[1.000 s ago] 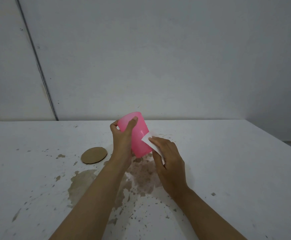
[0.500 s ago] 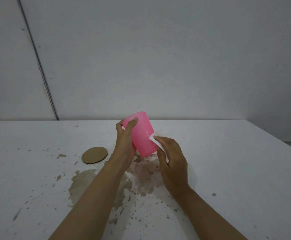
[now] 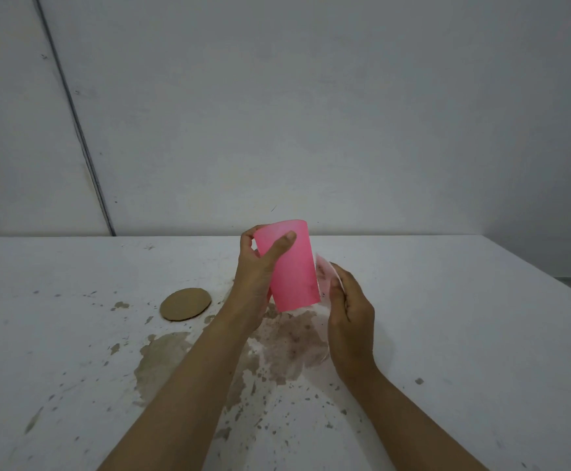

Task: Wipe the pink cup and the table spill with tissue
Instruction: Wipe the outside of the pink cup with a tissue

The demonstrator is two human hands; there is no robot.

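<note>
My left hand (image 3: pixel 258 271) grips the pink cup (image 3: pixel 294 270) and holds it nearly upright above the white table (image 3: pixel 464 334), thumb across its front. Just right of the cup, my right hand (image 3: pixel 350 314) holds a white tissue (image 3: pixel 325 278) edge-on against the cup's right side. A brown spill (image 3: pixel 291 345) spreads on the table under the cup, with a lighter patch (image 3: pixel 163 355) to the left and many small splashes toward me.
A round brown cardboard coaster (image 3: pixel 185 304) lies flat on the table left of my hands. A grey wall stands behind the table's far edge. The table's right edge runs diagonally at the far right.
My left hand has shifted the cup to the right and stood it more upright. The tissue, earlier flat on the cup's front, now sits edge-on at its right side.
</note>
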